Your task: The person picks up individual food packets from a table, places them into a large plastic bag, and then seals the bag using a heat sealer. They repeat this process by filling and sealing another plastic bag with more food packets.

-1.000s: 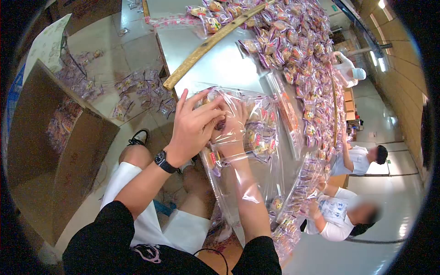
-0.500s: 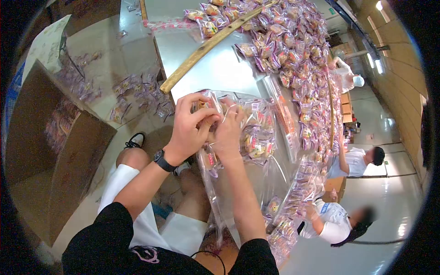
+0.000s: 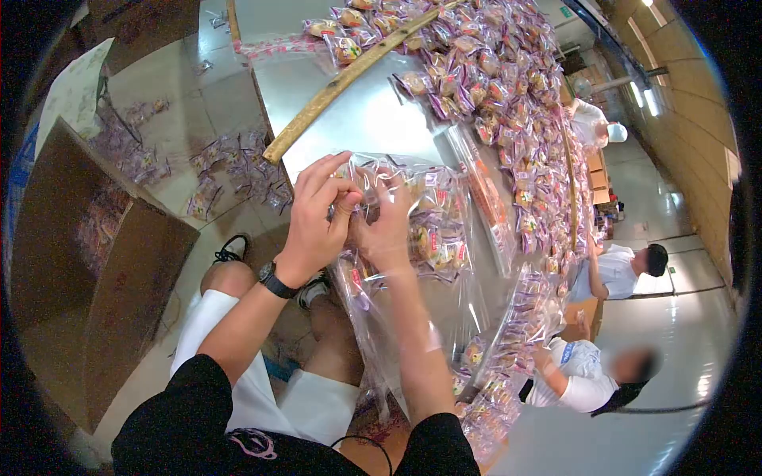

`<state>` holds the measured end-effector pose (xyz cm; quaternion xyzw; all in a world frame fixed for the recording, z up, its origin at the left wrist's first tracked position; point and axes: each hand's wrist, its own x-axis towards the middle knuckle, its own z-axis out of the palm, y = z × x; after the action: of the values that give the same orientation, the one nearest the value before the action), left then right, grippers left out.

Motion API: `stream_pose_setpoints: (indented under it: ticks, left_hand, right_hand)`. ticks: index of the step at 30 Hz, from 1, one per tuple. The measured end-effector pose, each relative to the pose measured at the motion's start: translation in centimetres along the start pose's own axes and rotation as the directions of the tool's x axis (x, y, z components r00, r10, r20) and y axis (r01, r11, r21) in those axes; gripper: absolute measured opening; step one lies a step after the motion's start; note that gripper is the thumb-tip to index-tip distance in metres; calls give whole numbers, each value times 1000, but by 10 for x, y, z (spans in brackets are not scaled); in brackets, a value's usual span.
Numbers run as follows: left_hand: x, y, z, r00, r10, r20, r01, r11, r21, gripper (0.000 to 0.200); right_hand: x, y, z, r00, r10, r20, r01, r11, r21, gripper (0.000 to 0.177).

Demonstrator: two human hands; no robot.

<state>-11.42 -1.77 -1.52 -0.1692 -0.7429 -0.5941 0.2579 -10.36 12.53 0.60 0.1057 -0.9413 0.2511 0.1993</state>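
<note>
A large clear plastic bag (image 3: 468,305) lies over the near edge of the metal table, with several wrapped snack packets (image 3: 440,246) inside it in rows. My left hand (image 3: 319,218) is at the bag's left side, fingers curled and thumb pressed in on the film. Beside it, my right hand (image 3: 386,230) reaches up among the packets, its fingers bent and partly covered by shiny film. Film also glints along my right forearm, so the hand appears to be inside the bag. What its fingertips hold is hidden.
A wooden strip (image 3: 349,75) crosses the metal table (image 3: 341,111). Beyond lies a big heap of packets (image 3: 508,103), with flat printed film (image 3: 484,186) nearer. A cardboard box (image 3: 119,293) and scattered packets (image 3: 238,170) are at left. Co-workers (image 3: 575,373) stand across the table.
My hands have shifted slightly left, and the film now lies more over my right fingers. The packet between my hands is less visible. The co-worker at lower right has moved a little.
</note>
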Motion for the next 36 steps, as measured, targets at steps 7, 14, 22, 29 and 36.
stream_pose_setpoints:
  ticks: [7, 14, 22, 29, 36]
  left_hand:
    - [-1, 2, 6, 996, -81, 42, 85, 991, -107, 19]
    - [-2, 3, 7, 989, -108, 100, 117, 990, -80, 43]
    - [-3, 1, 5, 982, -97, 163, 107, 993, -53, 54]
    - [-3, -1, 2, 977, -96, 192, 112, 991, -74, 58]
    - [-2, -2, 1, 980, -77, 181, 93, 992, -80, 57]
  right_hand:
    - [-7, 1, 9, 939, 188, -289, -129, 969, 210, 37]
    - [-3, 10, 2, 987, 83, -139, -69, 992, 102, 37]
    - [2, 7, -39, 966, 193, -174, -232, 941, -247, 29]
    - [12, -3, -47, 946, 322, -31, -297, 828, -476, 34]
    - [14, -12, -42, 907, 405, 117, -292, 805, -516, 34]
